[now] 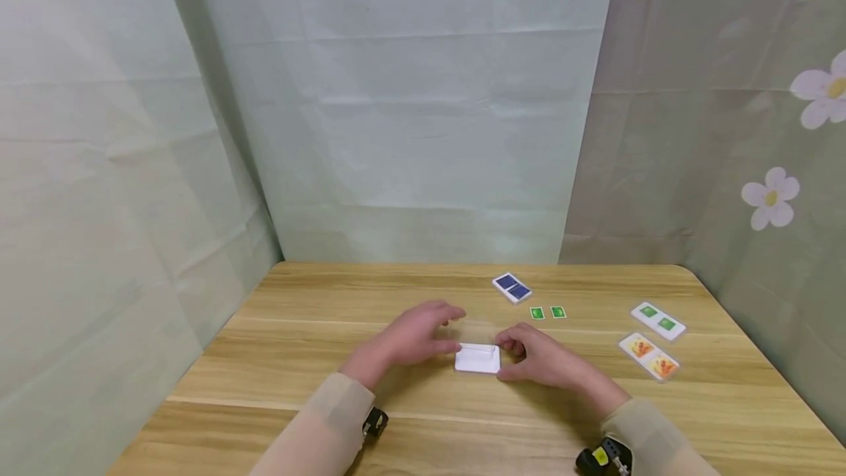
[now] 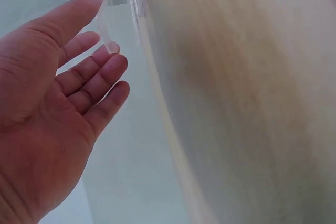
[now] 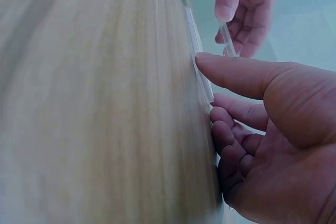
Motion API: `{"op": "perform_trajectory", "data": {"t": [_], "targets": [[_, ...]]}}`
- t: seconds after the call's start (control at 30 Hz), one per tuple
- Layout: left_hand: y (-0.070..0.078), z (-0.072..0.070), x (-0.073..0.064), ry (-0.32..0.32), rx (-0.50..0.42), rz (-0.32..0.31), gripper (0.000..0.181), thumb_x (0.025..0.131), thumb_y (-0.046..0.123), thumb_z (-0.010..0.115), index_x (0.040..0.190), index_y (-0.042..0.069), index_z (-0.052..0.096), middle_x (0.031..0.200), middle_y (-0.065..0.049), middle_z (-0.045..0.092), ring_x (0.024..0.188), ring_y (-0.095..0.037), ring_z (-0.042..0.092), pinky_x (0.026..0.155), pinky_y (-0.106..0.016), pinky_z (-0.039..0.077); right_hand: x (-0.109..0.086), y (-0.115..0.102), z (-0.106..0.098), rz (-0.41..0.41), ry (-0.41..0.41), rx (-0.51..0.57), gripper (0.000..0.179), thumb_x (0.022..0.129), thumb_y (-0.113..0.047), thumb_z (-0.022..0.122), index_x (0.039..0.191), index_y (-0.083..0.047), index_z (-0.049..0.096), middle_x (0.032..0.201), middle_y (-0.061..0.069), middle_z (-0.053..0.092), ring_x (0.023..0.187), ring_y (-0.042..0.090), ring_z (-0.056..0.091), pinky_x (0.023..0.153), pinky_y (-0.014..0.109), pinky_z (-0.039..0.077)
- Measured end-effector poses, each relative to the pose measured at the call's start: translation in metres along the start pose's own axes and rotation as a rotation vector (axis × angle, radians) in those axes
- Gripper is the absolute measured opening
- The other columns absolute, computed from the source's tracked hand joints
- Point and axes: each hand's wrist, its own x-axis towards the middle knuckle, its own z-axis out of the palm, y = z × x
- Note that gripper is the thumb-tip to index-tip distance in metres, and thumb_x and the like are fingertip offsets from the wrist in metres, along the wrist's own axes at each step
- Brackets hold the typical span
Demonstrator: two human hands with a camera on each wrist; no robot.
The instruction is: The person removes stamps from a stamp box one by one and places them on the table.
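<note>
A white rectangular plate (image 1: 477,360) with rounded corners lies flat on the wooden table between the two hands. My right hand (image 1: 540,358) grips its right end, thumb at the near corner and curled fingers at the far one. At the plate's left end, my left hand (image 1: 419,333) pinches a clear plastic piece (image 2: 105,19) between thumb and fingers. This thin transparent piece stands tilted just above the white plate, as the right wrist view also shows. In the head view it is barely visible against the plate.
Beyond the plate lie a white piece with two dark blue squares (image 1: 512,288) and two small green squares (image 1: 537,313). To the right are a clear-edged piece with green squares (image 1: 658,321) and another with orange pictures (image 1: 649,356). Fabric curtains (image 1: 423,131) surround the table.
</note>
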Motion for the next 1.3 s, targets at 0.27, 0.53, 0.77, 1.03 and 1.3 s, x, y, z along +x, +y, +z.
{"op": "perform_trajectory", "data": {"t": [0.27, 0.53, 0.77, 1.03, 1.3], "targets": [[0.003, 0.004, 0.002, -0.027, 0.023, 0.011, 0.056, 0.102, 0.032, 0.083, 0.149, 0.009, 0.066, 0.144, -0.007, 0.069, 0.132, -0.023, 0.064, 0.115, -0.043, 0.050, 0.001, -0.002, -0.001, 0.037, -0.004, 0.038, 0.050, 0.089, -0.012, 0.094, 0.130, 0.002, 0.069, 0.110, 0.007, 0.060, 0.101, 0.023, 0.054, 0.086, 0.032, 0.049], [0.010, 0.005, 0.000, -0.063, 0.016, -0.018, 0.054, 0.101, 0.034, 0.084, 0.148, 0.013, 0.068, 0.142, -0.003, 0.069, 0.127, -0.017, 0.065, 0.112, -0.040, 0.052, 0.004, -0.001, -0.002, 0.057, -0.018, 0.064, 0.069, 0.090, -0.013, 0.094, 0.145, 0.009, 0.058, 0.114, 0.008, 0.062, 0.103, 0.024, 0.056, 0.089, 0.032, 0.050], [0.014, 0.005, -0.001, -0.079, 0.010, -0.020, 0.053, 0.101, 0.033, 0.085, 0.147, 0.014, 0.069, 0.140, -0.001, 0.069, 0.121, -0.012, 0.064, 0.108, -0.037, 0.054, 0.005, 0.000, -0.002, 0.021, -0.026, 0.084, 0.055, 0.091, -0.014, 0.093, 0.134, 0.005, 0.064, 0.110, 0.008, 0.061, 0.101, 0.024, 0.054, 0.086, 0.029, 0.048], [0.013, 0.008, 0.000, -0.088, -0.006, -0.004, 0.052, 0.100, 0.031, 0.086, 0.145, 0.011, 0.070, 0.134, -0.003, 0.071, 0.112, -0.011, 0.064, 0.103, -0.033, 0.055, 0.007, 0.001, -0.003, 0.006, -0.039, 0.066, 0.036, 0.091, -0.014, 0.092, 0.119, -0.002, 0.071, 0.103, 0.006, 0.060, 0.097, 0.024, 0.052, 0.082, 0.028, 0.044], [0.015, 0.010, 0.001, -0.099, -0.006, 0.002, 0.052, 0.097, 0.030, 0.089, 0.142, 0.010, 0.071, 0.129, -0.002, 0.071, 0.108, -0.011, 0.063, 0.099, -0.030, 0.055, 0.007, 0.001, -0.002, -0.002, -0.039, 0.060, 0.036, 0.089, -0.013, 0.094, 0.117, -0.003, 0.073, 0.104, 0.006, 0.062, 0.097, 0.022, 0.053, 0.083, 0.029, 0.045]]}}
